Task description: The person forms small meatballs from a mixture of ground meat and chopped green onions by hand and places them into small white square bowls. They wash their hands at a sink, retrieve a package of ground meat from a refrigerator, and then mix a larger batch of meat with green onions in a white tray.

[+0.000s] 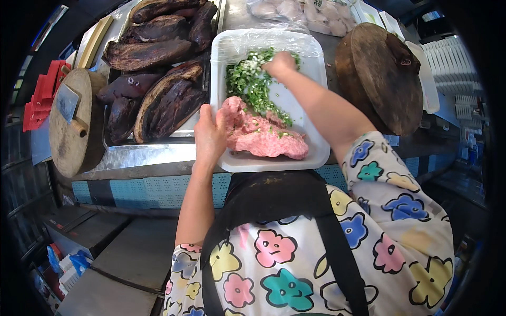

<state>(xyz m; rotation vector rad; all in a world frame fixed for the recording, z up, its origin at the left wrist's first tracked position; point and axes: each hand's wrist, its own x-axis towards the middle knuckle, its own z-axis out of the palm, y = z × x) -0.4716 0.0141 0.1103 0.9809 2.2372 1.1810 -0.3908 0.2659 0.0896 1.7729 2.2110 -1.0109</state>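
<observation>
A white plastic tray (316, 152) lies at the counter's front edge. Minced pink meat (265, 136) fills its near left part, with bits of green on it. Chopped green onions (247, 79) are spread behind the meat, and clear plastic film (269, 41) covers the tray's far end. My right hand (281, 64) reaches into the tray at the green onions; its fingertips are hidden, so a hold cannot be told. At the tray's left rim is my left hand (211, 132), its thumb and fingers raised beside the meat; whether it grips the rim is unclear.
Dark smoked meat slabs (148, 55) fill metal trays at the left. Beside them a cleaver (68, 102) rests on a round wooden chopping block (63, 138). Another thick round block (379, 79) stands tilted at the right. Bagged pale meat (328, 17) lies at the back.
</observation>
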